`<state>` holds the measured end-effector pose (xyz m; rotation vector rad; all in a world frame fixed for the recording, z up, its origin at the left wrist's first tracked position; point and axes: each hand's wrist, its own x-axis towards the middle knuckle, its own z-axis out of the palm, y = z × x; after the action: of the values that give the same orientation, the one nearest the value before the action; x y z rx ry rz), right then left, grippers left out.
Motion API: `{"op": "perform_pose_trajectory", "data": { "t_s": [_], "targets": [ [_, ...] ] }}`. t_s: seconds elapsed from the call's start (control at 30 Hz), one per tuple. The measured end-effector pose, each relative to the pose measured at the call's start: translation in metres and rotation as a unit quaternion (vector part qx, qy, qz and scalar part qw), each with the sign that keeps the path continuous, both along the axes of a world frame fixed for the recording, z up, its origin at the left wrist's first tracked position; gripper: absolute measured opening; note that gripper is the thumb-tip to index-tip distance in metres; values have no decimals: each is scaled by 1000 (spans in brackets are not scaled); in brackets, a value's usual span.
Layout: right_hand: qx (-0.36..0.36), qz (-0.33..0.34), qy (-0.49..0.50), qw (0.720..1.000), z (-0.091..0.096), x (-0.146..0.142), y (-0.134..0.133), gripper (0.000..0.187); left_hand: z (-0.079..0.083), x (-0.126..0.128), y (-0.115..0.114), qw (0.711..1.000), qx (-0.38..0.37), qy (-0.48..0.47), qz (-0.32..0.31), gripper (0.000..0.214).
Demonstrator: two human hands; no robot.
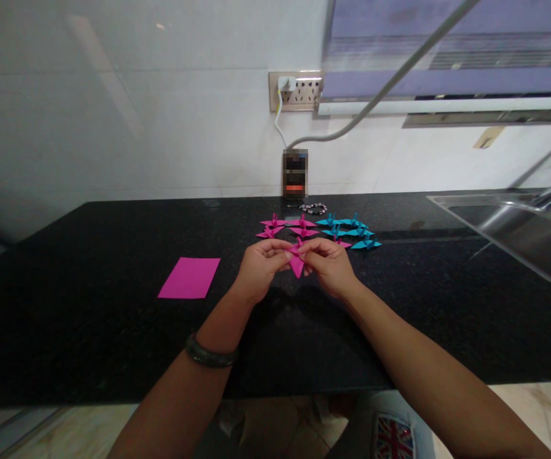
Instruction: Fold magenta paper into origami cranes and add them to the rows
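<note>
Both hands meet above the black countertop (pixel 88 319) and pinch a small folded pink paper piece (pixel 296 262) between them. My left hand (pixel 260 268) grips its left side with closed fingers. My right hand (pixel 331 264) grips its right side the same way. Just beyond the hands lie several finished pink paper cranes (pixel 287 226) and several blue paper cranes (pixel 349 231) in rows. A flat pink paper sheet (pixel 190 278) lies on the counter to the left of my left hand. A dark bangle (pixel 208 354) circles my left wrist.
A phone (pixel 295 173) leans against the white wall, with a beaded bracelet (pixel 313 208) in front of it. A wall socket (pixel 295 91) holds a charger and cable. A steel sink (pixel 509 233) sits at the right. The counter's front edge runs just below my forearms.
</note>
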<state>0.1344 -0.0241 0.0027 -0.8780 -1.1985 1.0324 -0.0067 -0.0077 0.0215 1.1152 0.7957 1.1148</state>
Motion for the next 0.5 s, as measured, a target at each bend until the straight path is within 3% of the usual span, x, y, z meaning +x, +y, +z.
{"op": "perform_pose_trajectory", "data": {
  "t_s": [0.13, 0.3, 0.5],
  "targets": [
    [28, -27, -64, 997, 1, 6, 1, 7, 2, -1, -1, 998, -51, 17, -46, 26],
    [68, -34, -150, 986, 6, 7, -3, 10, -1, -1, 1, 998, -13, 63, -7, 28],
    [38, -23, -98, 994, 6, 4, -2, 25, -2, -1, 2, 996, 51, 74, 27, 26]
  ]
}}
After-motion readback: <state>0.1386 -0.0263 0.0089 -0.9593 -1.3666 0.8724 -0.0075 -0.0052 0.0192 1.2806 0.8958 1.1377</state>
